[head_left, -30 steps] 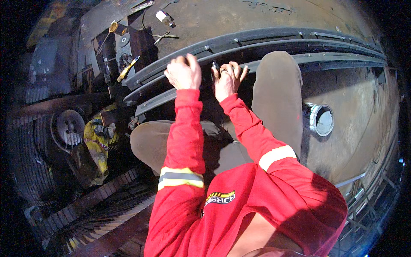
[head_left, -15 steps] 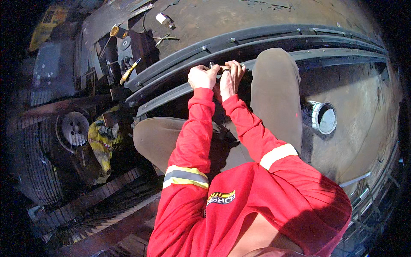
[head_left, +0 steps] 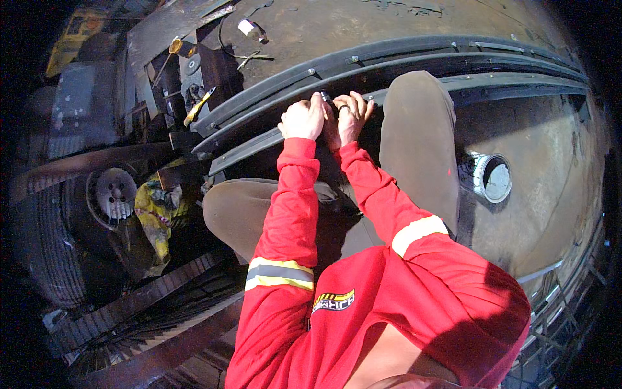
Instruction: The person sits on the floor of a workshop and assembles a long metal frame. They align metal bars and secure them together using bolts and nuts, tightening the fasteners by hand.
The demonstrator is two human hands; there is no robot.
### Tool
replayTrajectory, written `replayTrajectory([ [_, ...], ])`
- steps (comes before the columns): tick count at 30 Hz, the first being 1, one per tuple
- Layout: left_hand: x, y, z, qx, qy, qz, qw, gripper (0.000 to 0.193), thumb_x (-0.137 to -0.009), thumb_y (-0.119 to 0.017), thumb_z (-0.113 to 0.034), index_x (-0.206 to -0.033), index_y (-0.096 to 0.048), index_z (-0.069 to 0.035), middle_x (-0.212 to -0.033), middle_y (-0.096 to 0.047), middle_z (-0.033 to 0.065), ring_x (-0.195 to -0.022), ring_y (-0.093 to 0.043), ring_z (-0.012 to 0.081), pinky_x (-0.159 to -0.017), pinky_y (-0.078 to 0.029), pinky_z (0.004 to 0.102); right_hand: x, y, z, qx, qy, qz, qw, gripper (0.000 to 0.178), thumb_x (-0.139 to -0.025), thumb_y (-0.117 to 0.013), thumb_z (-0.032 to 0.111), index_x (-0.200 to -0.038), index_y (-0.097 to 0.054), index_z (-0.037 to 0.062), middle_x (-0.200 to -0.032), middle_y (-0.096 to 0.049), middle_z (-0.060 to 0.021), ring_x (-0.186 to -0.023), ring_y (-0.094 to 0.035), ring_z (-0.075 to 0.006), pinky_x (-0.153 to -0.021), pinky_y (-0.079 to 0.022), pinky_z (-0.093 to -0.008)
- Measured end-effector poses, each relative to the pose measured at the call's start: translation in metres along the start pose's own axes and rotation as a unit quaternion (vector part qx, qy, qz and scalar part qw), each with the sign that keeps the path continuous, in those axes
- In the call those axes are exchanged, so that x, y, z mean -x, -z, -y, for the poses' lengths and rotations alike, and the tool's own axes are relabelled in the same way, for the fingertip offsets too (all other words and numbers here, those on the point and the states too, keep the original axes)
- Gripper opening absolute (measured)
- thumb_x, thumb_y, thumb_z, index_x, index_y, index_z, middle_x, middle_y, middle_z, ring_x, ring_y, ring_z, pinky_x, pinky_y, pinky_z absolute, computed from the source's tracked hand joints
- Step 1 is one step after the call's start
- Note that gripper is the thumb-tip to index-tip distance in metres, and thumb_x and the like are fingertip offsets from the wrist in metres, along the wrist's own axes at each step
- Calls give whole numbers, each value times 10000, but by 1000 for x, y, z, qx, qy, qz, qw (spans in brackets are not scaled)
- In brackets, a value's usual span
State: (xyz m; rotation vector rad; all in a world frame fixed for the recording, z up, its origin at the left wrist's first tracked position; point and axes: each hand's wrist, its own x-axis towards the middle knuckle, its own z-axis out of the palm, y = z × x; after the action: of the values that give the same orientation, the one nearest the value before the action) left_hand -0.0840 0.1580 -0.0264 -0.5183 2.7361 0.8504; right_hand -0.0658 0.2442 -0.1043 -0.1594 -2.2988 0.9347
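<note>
Both hands meet at the long dark metal rails [head_left: 272,107], which curve across the view in front of my knees. My left hand [head_left: 302,120] is closed, thumb and fingers pinched at a small shiny metal fitting, perhaps a bolt or nut [head_left: 325,96]. Close beside it, my right hand [head_left: 347,118] has its fingers curled, with a dark ring on one finger. The right fingertips are at the far side of the same fitting; what else they hold is hidden. Bolt heads [head_left: 311,72] stand along the farther rail.
A paintbrush with a yellow handle [head_left: 199,107] lies left of the rails. Beyond it are an amber cup [head_left: 182,48] and a small bottle [head_left: 253,30]. A white bucket [head_left: 495,179] lies beside my right knee. A wheel [head_left: 115,194] and a stained yellow cloth [head_left: 155,211] are at left.
My left hand has shifted slightly left and turned, its thumb now pointing up at the fitting. The right hand's fingers have curled more and spread slightly apart. The view has moved a little.
</note>
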Motion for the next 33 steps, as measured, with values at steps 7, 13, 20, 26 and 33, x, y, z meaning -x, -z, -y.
replayTrajectory([
  [7,-7,-16,-5,53,7,-8,999,462,-736,-452,-446,-702,-669,-40,-753,-621,212,-778,-596,378,-758,-434,420,6,-7,-3,40,32,-13,999,141,-735,-536,205,-774,-591,81,-925,-559,6,-1064,-436,-244,-993,-174,-545],
  [13,-10,-16,-6,97,35,-12,995,404,-685,-555,-411,-706,-670,-25,-748,-625,210,-763,-615,351,-732,-457,393,5,-1,-3,68,37,29,997,172,-744,-516,215,-819,-589,78,-1001,-512,-38,-1102,-389,-266,-997,-159,-559],
  [20,-8,-20,-5,115,12,-80,990,376,-614,-634,-392,-653,-668,-20,-670,-622,195,-660,-630,312,-664,-482,371,1,5,6,46,12,58,997,162,-784,-475,166,-876,-557,61,-1011,-496,-79,-1099,-392,-268,-1024,-125,-536],
  [26,-6,-24,-7,156,15,-128,979,335,-565,-701,-316,-574,-635,12,-554,-598,168,-520,-609,234,-577,-487,327,-1,-9,-7,-125,-183,23,975,162,-825,-433,155,-921,-508,47,-1040,-505,-90,-1098,-404,-224,-1046,-89,-465],
  [33,3,-18,-16,78,1,-153,985,346,-565,-690,-356,-615,-650,-16,-597,-612,165,-568,-617,273,-609,-492,342,5,-11,-14,-42,-78,28,996,116,-789,-482,130,-849,-536,46,-990,-532,-66,-1080,-432,-224,-1034,-144,-479],
])
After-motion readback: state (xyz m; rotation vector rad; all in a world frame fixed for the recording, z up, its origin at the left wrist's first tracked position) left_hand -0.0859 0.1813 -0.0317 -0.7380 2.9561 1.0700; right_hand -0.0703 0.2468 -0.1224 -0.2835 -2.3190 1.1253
